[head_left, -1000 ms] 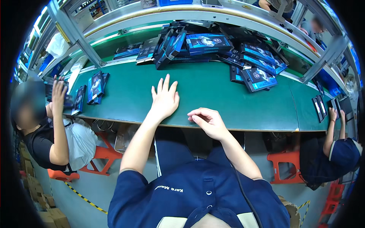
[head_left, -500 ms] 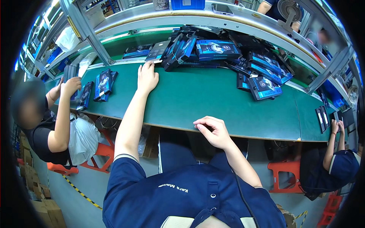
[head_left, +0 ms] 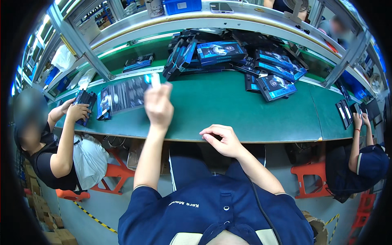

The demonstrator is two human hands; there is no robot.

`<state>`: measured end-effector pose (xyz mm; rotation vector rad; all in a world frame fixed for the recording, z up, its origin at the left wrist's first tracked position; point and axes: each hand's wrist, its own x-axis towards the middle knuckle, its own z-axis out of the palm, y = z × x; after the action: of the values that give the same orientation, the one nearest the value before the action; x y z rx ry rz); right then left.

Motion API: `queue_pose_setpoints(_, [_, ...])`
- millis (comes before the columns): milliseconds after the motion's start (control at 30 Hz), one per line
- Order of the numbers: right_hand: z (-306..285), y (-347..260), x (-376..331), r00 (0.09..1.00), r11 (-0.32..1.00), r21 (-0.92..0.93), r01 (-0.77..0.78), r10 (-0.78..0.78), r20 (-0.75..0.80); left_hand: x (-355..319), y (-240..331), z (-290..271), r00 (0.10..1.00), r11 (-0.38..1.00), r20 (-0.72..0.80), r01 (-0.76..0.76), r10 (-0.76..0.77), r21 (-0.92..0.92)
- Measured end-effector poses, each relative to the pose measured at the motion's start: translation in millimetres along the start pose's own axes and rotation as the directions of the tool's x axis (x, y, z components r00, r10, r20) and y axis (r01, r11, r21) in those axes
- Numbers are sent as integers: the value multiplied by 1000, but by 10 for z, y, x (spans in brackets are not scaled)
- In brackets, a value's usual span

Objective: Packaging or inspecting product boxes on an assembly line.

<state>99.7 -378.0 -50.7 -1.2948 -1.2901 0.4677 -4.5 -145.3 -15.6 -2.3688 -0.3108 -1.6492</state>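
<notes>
Dark grey and blurred, one flat rectangular box [head_left: 126, 96] is held over the green-topped desk [head_left: 196, 106], its long axis running left to right, right end slightly farther back. That end is gripped by the left hand [head_left: 159, 108], its grip closed; any lettering is smeared past reading. The right hand [head_left: 223, 140] is seen loosely curled, part open, nothing held. Behind, black-and-blue printed cardboard boxes [head_left: 220, 52] are heaped, too overlapped to be counted.

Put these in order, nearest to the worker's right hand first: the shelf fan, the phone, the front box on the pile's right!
1. Front box: ahead and right of the right hand.
2. Phone: straight ahead, on the shelf.
3. Fan: same shelf, farther right.
</notes>
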Motion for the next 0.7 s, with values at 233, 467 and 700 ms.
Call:
queue_pose_setpoints(233, [99, -47, 10, 998, 998, -26, 53, -54, -37, 114, 686, 171, 964, 915, 264, 90, 19, -394])
queue_pose_setpoints(467, [52, -59, -34, 994, 988, -115, 100, -104, -31, -20, 63, -633, 770, 667, 128, 442, -625, 600])
queue_pose_setpoints(700, [96, -49, 71, 996, 991, -100, 89, -87, 25, -450, 64, -702, 538, 659, 397, 487, -743, 574])
